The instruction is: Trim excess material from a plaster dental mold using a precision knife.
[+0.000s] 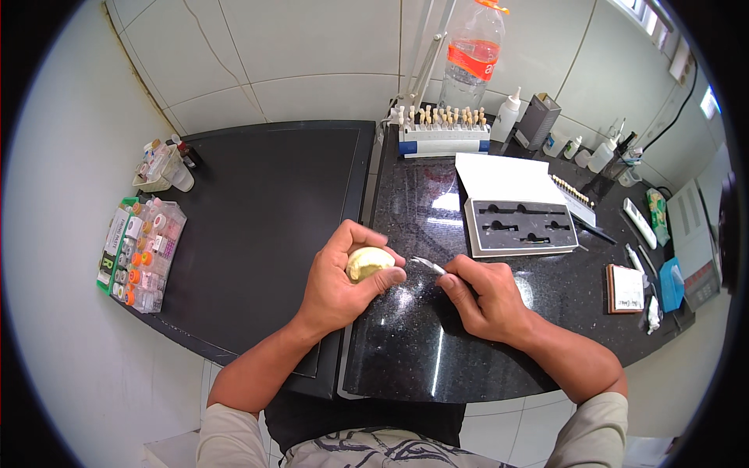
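My left hand (334, 274) is closed round a pale yellow dental cast (370, 264), rounded with a curved ridge, holding it above the seam between the two worktops. Its thumb presses on the near side and the fingers wrap the far side. Just to the right, my right hand (485, 295) pinches a slim whitish hand tool (427, 265) between thumb and fingers. The tool's narrow end points left toward the cast, with a small gap between them. Its exact kind is too small to make out.
An opened white case (515, 248) with dark foam lies beyond my right hand. Behind it stand a tooth shade rack (445, 145), a large clear bottle (470, 66) and several small bottles. A notepad (625, 288) sits far right. Jars in a clear organizer (156, 253) line the left edge.
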{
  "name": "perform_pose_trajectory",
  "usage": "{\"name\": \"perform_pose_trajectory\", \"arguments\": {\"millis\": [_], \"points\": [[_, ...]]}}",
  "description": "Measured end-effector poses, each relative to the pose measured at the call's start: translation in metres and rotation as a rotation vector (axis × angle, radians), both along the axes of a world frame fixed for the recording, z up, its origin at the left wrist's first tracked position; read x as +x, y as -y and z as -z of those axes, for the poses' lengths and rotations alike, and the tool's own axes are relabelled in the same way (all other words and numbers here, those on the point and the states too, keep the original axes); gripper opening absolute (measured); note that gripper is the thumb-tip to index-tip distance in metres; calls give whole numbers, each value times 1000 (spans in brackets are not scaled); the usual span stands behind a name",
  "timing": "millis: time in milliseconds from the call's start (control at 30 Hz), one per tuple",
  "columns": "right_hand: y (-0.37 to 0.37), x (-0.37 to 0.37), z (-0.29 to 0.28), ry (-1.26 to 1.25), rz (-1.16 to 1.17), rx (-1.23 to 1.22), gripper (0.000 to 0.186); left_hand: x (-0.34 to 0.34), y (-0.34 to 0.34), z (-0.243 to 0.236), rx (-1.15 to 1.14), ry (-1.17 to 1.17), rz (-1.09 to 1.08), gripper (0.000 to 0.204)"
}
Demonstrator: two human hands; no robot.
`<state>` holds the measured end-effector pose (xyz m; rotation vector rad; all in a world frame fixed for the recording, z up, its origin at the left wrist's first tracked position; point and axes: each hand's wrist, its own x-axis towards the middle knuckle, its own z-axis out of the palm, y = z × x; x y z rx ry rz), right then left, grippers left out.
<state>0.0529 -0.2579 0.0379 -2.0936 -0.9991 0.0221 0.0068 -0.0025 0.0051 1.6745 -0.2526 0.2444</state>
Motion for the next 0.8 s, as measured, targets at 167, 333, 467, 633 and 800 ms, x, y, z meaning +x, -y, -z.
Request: {"name": "perform_pose_trajectory", "arguments": {"millis": [167, 333, 467, 633, 800], "points": [[0, 0, 1, 11, 0, 26, 17, 1, -5, -4, -747, -261, 344, 57], [0, 0, -5, -38, 27, 48, 18, 6, -10, -5, -1075, -325, 451, 59], [1, 3, -4, -56, 58, 82, 22, 6, -8, 3, -1008, -308, 429, 57], [6, 5, 2, -160, 65, 172, 23, 3, 0, 0, -941, -286, 409, 48], [-1, -3, -6, -188, 41, 159, 21, 5, -2, 3, -884, -298, 456, 44]]}}
